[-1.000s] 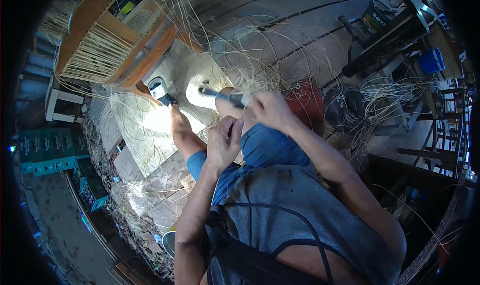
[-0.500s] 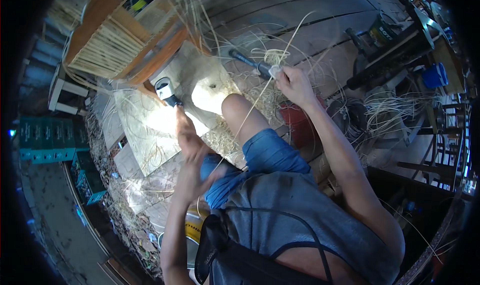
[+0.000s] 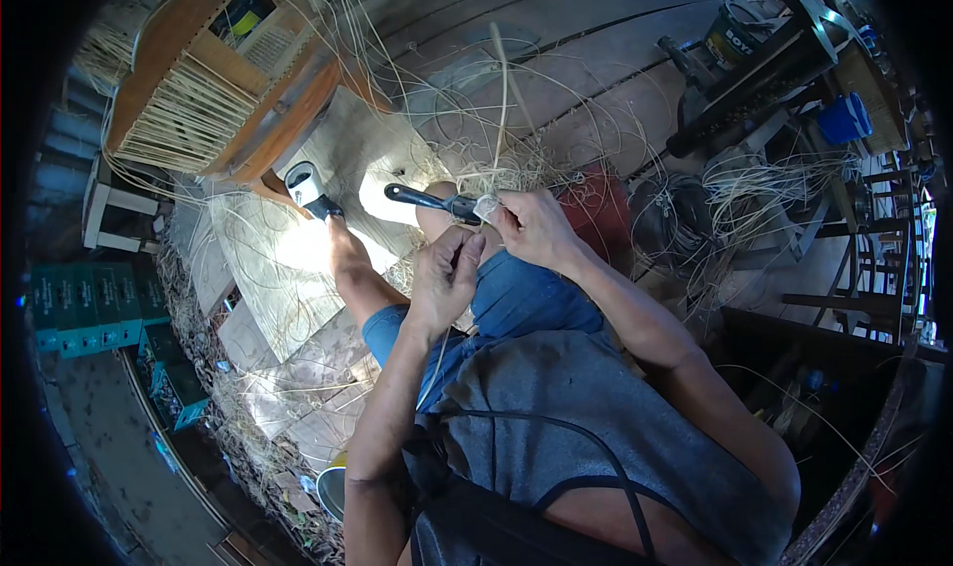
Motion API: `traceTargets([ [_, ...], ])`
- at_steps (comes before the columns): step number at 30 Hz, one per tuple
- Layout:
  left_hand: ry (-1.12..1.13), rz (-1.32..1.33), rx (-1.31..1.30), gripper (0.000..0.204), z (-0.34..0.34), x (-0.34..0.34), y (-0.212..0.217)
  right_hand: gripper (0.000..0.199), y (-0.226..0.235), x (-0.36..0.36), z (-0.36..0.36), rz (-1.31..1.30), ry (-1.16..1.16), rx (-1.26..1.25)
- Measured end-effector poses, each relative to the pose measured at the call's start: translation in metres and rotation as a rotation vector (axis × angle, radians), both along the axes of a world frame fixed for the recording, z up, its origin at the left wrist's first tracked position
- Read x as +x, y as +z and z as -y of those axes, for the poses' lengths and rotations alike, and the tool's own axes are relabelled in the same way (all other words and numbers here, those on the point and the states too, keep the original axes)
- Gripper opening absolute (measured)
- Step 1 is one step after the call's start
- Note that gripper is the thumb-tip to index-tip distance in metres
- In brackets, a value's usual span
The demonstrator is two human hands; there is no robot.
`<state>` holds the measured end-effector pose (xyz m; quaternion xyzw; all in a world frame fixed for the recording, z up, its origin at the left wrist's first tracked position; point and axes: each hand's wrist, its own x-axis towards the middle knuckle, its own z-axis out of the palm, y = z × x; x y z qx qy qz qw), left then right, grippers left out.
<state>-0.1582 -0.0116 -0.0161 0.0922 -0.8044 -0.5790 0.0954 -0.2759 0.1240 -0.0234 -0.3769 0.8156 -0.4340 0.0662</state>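
My right hand (image 3: 541, 230) is closed around a black-handled tool (image 3: 429, 200) whose handle sticks out to the left over my knee; its working end is hidden. A whitish wrap (image 3: 486, 207) shows at my right thumb and fingers. From there a pale cane strip (image 3: 499, 99) rises away from me. My left hand (image 3: 447, 273) is closed just below and left, pinching what looks like the lower part of that strip, though the fingers hide the grip. Thin shavings (image 3: 506, 169) lie in a tangle beyond both hands.
A wooden chair with a woven cane panel (image 3: 189, 109) stands at the far left, beside a pale sheet (image 3: 258, 268) on the floor. On the right are a red object (image 3: 601, 204), a coiled dark bundle (image 3: 670, 218) and a heap of cane strips (image 3: 754, 194). Green crates (image 3: 84, 303) stand left.
My right hand has come nearer and to the left with the tool and strip. The left hand has risen from my lap to beside it, its fingers now closed.
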Motion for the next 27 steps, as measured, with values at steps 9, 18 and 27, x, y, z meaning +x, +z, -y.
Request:
traceTargets([
  [9,0.050,0.201,0.015,0.017,0.017,0.181,0.050,0.025,-0.010,-0.144,-0.023,0.221,-0.389,-0.067],
  [18,-0.162,-0.101,-0.489,0.059,0.054,0.017,0.018,0.025,0.045,-0.062,-0.011,0.080,-0.146,-0.035],
  [27,0.004,0.015,0.130,0.021,0.004,-0.035,0.016,0.014,0.036,-0.017,-0.003,-0.086,-0.045,0.010],
])
